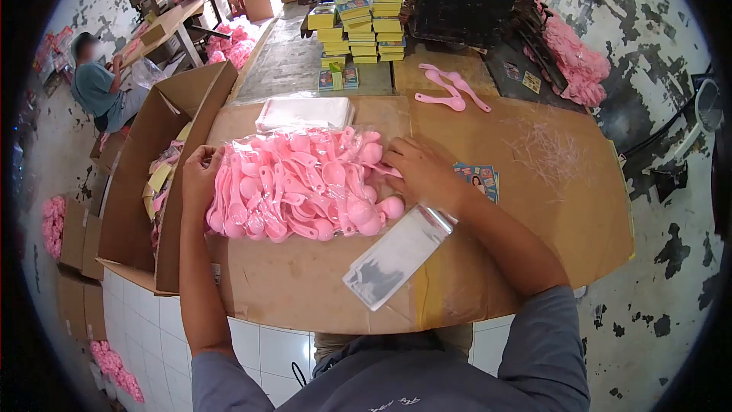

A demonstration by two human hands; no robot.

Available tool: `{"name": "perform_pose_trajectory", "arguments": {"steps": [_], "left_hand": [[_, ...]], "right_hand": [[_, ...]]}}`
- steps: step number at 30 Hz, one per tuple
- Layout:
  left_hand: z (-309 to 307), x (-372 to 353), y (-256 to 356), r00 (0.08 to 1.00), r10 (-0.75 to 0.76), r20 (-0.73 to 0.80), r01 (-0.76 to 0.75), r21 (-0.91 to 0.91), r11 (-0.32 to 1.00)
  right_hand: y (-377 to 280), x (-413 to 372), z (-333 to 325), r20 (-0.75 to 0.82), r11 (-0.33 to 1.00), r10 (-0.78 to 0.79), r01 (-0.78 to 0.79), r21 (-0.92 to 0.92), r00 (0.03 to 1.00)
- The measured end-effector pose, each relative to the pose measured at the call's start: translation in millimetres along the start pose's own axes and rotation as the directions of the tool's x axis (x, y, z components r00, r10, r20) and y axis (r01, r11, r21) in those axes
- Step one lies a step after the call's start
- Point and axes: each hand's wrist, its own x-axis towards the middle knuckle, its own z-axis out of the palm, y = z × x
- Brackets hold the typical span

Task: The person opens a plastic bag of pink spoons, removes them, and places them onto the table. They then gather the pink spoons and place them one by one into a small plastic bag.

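Observation:
A clear plastic bag full of pink plastic spoons lies on the cardboard-topped table. At its left end my left hand pinches the bag's edge. My right hand is at the right end, fingers curled over the handle of a pink spoon; its fingertips are partly hidden. Some spoon bowls stick out toward this end. Below my right wrist lie clear flat plastic sleeves. Small printed cards sit partly behind my right forearm.
A stack of clear bags lies behind the spoons. Yellow-edged card stacks stand farther back. Loose pink spoons and clear plastic strips lie to the right. An open cardboard box stands left; a seated person is beyond it.

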Motion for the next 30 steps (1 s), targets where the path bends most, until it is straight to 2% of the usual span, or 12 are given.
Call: {"name": "perform_pose_trajectory", "arguments": {"steps": [2,5,8,11,14,17,19,20,22,24,25,30], "left_hand": [[-0.5,1.5,-3.7,1.0,0.004,0.014,-0.004,0.005,1.0],[0.4,-0.8,1.5,1.0,-0.006,0.019,0.006,-0.003,1.0],[-0.3,0.6,-0.4,1.0,0.005,0.011,-0.005,0.001,1.0],[-0.3,0.4,-0.6,1.0,-0.009,0.013,0.009,-0.004,1.0],[-0.8,-0.6,4.0,1.0,-0.009,0.014,0.009,0.0,1.0],[-0.8,0.6,-0.4,1.0,-0.01,0.014,0.009,0.008,1.0],[-1.5,1.2,-0.2,1.0,-0.011,0.013,0.011,0.011,1.0],[-1.3,0.0,1.8,1.0,-0.012,0.01,0.012,0.011,1.0],[-1.5,0.4,2.7,1.0,-0.01,0.007,0.01,0.011,1.0],[-1.3,0.0,1.0,1.0,-0.006,0.011,0.005,0.015,1.0],[-1.4,-0.3,1.0,1.0,-0.013,0.011,0.013,0.015,1.0],[-0.8,0.0,0.5,1.0,-0.009,0.003,0.009,0.022,1.0]], "right_hand": [[3.1,0.0,0.3,0.046,1.0,0.011,-0.01,-0.026,0.999],[-3.7,-2.9,-4.3,0.076,0.963,0.093,-0.071,-0.26,0.993],[9.7,-7.2,-21.4,0.113,0.976,0.1,-0.075,-0.205,0.988],[9.9,-12.5,-74.2,0.258,0.98,0.17,-0.191,0.061,0.951],[26.7,-16.4,-108.0,0.406,0.934,0.319,-0.356,0.015,0.856],[48.2,-4.6,-119.5,0.2,0.837,0.543,-0.508,-0.201,0.816],[85.1,-0.9,-93.5,-0.251,0.843,0.277,-0.36,-0.4,0.928],[96.1,0.2,-84.3,-0.432,0.8,0.078,-0.315,-0.51,0.898],[74.4,14.1,-68.5,-0.473,0.989,0.062,-0.119,-0.091,0.879],[50.0,20.4,-52.4,-0.274,0.997,0.047,-0.029,0.072,0.961],[39.6,20.4,-46.8,-0.042,0.999,0.045,-0.045,0.008,0.998],[19.8,37.0,-8.7,-0.058,0.998,-0.05,0.047,-0.044,0.997]]}}
